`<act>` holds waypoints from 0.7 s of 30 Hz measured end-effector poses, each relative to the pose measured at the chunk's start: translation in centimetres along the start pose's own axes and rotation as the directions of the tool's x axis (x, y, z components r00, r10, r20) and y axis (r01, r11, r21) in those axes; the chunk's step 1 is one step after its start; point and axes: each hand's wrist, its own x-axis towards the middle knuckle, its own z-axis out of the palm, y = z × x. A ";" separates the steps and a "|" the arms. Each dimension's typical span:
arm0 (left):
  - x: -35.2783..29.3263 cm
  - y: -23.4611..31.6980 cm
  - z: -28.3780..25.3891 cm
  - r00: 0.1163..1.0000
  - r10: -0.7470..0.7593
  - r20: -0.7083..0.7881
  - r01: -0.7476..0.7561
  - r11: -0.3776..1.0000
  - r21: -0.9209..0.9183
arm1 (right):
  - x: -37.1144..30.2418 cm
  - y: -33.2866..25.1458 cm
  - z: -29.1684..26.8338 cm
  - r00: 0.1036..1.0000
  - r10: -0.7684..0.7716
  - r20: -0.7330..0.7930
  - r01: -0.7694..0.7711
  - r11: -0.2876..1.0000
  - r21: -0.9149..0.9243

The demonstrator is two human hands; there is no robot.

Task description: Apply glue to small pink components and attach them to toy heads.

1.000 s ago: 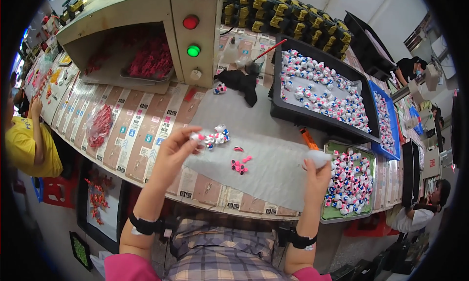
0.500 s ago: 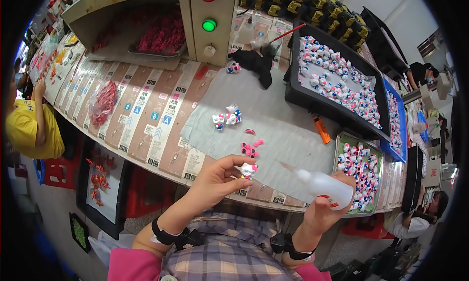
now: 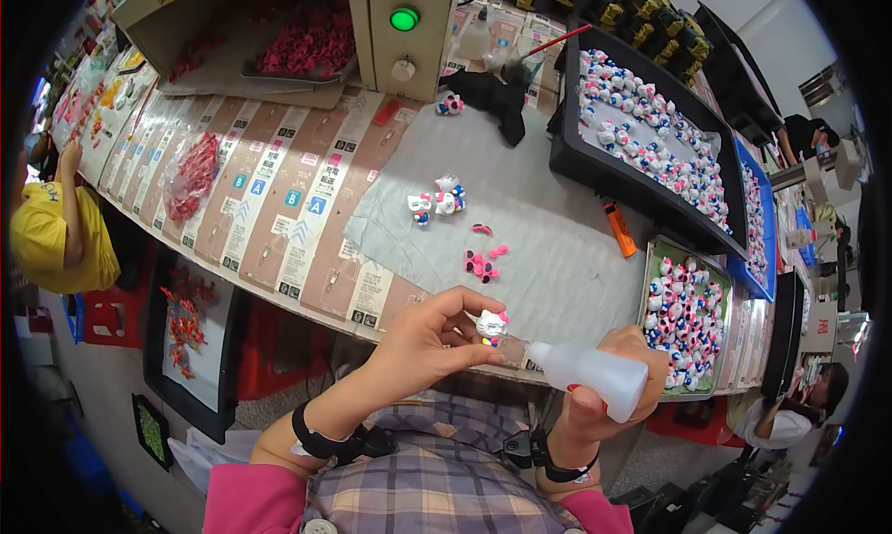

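Pinched between the thumb and fingers of my left hand (image 3: 432,334) is a small white cat figurine (image 3: 491,324) with pink on it. My right hand (image 3: 618,381) grips a translucent white squeeze bottle (image 3: 595,371), tilted so its nozzle end points at the figurine. The tip is close to the figurine; whether they touch I cannot tell. Beyond my hands, several small pink pieces with black parts (image 3: 480,266) lie on the grey cloth (image 3: 557,265). A cluster of white figurines (image 3: 439,200) stands farther back on it.
A large black tray (image 3: 604,176) of figurines stands at the back right, with a green-lined tray (image 3: 683,325) of more nearer me. An orange tube (image 3: 620,229) lies beside them. At far left are a machine opening (image 3: 302,56) with pink pieces and a person in yellow (image 3: 60,237).
The bottle has come left and its nozzle is now close to the figurine. My left hand has shifted slightly right with the figurine. The whole view has moved a little.
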 end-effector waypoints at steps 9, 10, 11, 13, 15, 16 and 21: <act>0.0 -0.3 0.2 0.998 0.060 -0.008 -0.060 0.997 0.045 | 0.0 -0.2 0.4 0.997 0.071 -0.025 -0.070 0.997 0.041; 0.0 -0.3 0.2 0.998 0.060 -0.008 -0.060 0.997 0.045 | 0.0 -0.2 0.4 0.996 0.082 -0.023 -0.081 0.996 0.049; 0.0 -0.3 0.2 0.998 0.058 -0.005 -0.058 0.997 0.054 | 0.0 -0.2 0.4 0.996 0.082 -0.023 -0.081 0.996 0.048; 0.0 -0.3 0.2 0.998 0.057 -0.002 -0.057 0.996 0.063 | -0.1 0.0 0.4 0.999 0.036 -0.009 -0.036 0.999 0.026; 0.1 -0.3 0.2 0.998 0.069 -0.008 -0.069 0.995 0.066 | 0.1 0.0 0.1 1.000 0.011 0.004 -0.011 1.000 0.009; 0.1 -0.3 0.2 0.998 0.070 -0.007 -0.069 0.995 0.067 | 0.2 -0.1 0.0 1.000 -0.014 0.019 0.014 1.000 -0.007; -0.1 0.6 0.4 0.999 -0.039 0.023 0.042 0.989 -0.144 | -0.1 -0.7 0.2 0.988 0.097 -0.116 -0.102 0.994 -0.038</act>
